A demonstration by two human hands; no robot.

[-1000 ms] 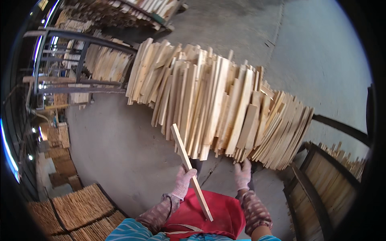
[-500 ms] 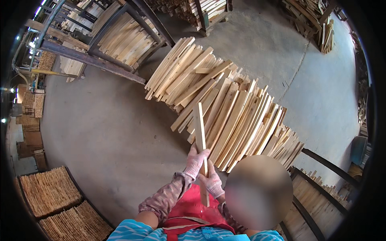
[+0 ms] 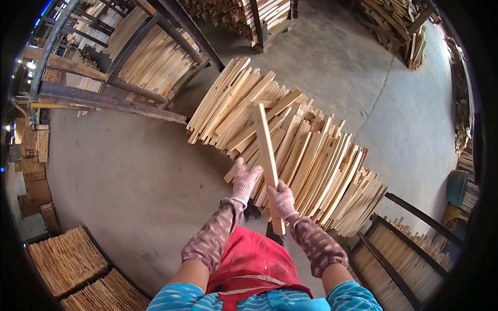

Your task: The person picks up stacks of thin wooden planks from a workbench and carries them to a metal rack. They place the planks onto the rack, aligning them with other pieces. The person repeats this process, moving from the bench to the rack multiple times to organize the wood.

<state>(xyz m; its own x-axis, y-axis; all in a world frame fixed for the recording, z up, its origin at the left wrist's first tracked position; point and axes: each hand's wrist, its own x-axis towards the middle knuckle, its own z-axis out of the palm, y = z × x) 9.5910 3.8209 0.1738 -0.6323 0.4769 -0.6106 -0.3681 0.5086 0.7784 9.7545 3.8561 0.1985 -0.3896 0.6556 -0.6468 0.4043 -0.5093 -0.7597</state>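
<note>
A long narrow wooden board (image 3: 265, 142) stands out in front of me, its far end over a broad pile of loose boards (image 3: 306, 160). My right hand (image 3: 282, 199), in a pinkish knit glove, is wrapped round the board near its lower end. Just left of the board is my left hand (image 3: 246, 179), gloved the same way, its fingers apart and holding nothing. Whether its fingertips touch the board I cannot tell. The pile's boards lie side by side, several crossing at a slant on top.
A dark metal rack (image 3: 140, 106) with stacked boards stands at the far left. Tight bundles of thin strips (image 3: 67, 254) sit at the lower left. Another framed stack (image 3: 399, 254) is at the lower right, beside a dark rail (image 3: 423, 217). More wood heaps (image 3: 386, 20) lie far off.
My left hand has let go of the board and opened to its left. The right hand grips the board, which has moved forward over the pile. A blurred round patch at lower right is gone.
</note>
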